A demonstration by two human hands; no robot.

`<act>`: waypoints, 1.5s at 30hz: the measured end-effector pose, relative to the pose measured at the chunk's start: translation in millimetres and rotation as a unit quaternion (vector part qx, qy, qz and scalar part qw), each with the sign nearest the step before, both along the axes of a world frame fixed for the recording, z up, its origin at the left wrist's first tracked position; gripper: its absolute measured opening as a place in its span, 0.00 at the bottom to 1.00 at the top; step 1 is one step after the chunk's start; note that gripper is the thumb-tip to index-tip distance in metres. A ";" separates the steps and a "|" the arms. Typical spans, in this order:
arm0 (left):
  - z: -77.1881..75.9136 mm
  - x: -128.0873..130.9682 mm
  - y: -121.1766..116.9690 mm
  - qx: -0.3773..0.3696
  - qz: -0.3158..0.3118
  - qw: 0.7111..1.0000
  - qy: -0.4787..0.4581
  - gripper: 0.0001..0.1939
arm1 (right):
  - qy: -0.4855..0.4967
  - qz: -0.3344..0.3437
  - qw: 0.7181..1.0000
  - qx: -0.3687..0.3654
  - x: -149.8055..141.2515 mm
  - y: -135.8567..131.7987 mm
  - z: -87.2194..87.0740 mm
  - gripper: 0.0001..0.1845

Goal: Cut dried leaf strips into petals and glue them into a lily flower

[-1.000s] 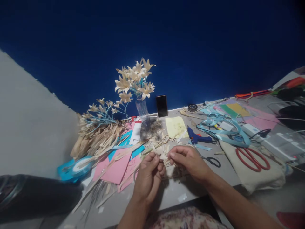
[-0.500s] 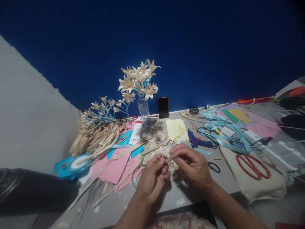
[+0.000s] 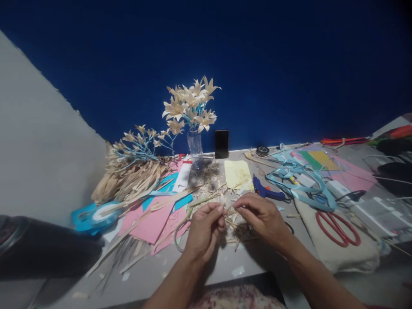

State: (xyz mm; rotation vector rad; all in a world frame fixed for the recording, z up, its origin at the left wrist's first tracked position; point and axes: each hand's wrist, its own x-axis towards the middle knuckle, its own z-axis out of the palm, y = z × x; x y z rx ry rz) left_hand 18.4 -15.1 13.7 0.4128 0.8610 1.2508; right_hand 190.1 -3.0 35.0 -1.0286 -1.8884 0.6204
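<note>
Both hands work close together over the front of a cluttered grey table [image 3: 225, 262]. My left hand [image 3: 203, 229] is closed, its thumb and fingers pinching a small pale straw piece [image 3: 222, 199] that sticks up between the hands. My right hand [image 3: 260, 216] is also closed, fingertips pinched on the same straw piece from the right. Under the hands lies a heap of loose straw strips [image 3: 233, 225].
A vase of straw flowers [image 3: 192, 111] and a dark phone [image 3: 222, 144] stand at the back. Pink paper sheets [image 3: 151, 223], a blue tape roll [image 3: 93, 214] and straw bundles [image 3: 128, 180] lie left. A blue glue gun [image 3: 265, 192], blue ribbon [image 3: 299, 180] and red scissors [image 3: 337, 227] lie right.
The view has shifted slightly. Both hands have stayed pinched on the straw piece, with my right hand moving a little away from the left and the fingers reworking their hold.
</note>
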 end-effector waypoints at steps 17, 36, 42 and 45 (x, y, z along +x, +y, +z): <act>0.3 6.2 21.2 -0.035 -0.020 0.993 -0.108 0.09 | -0.109 -0.061 0.990 0.071 2.1 24.3 -12.4 0.08; -16.6 21.7 40.2 -0.098 -0.066 0.982 -0.150 0.08 | 0.154 -0.072 0.967 -0.190 8.9 35.3 -19.2 0.06; -5.6 20.4 39.8 -0.061 -0.057 0.994 -0.077 0.11 | -0.109 0.007 0.988 0.105 25.3 45.3 15.3 0.06; -1.0 19.8 39.2 -0.052 -0.050 0.997 -0.026 0.10 | -0.177 0.035 0.974 0.135 23.2 50.4 21.4 0.05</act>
